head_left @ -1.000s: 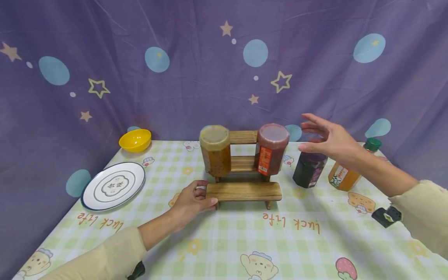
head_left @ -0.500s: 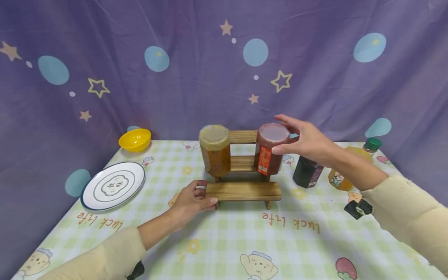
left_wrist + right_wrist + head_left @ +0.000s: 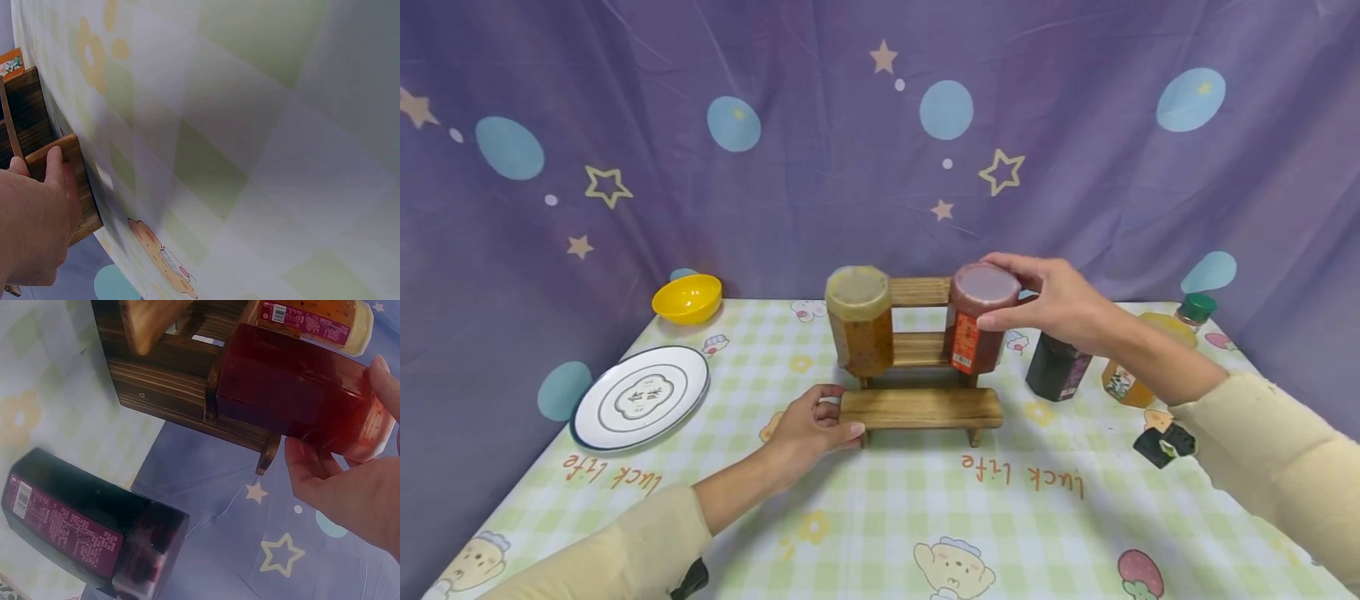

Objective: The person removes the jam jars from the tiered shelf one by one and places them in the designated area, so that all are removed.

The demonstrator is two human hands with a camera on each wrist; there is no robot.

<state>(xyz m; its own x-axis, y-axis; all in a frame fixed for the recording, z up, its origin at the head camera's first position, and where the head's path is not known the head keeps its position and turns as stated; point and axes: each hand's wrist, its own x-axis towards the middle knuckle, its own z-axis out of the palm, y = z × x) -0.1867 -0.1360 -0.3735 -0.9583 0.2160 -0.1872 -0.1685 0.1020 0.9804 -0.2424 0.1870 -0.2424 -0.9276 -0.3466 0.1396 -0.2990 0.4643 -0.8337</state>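
The right grip (image 3: 1062, 302), partly hidden, seems to clasp the red jar (image 3: 984, 351), likely positioning it; leftward, the left grip (image 3: 805, 432) pinches the wooden rack (image 3: 921, 408), best held steady next.

A yellow bowl (image 3: 688, 310) sits behind a dark-rimmed white plate (image 3: 602, 412).
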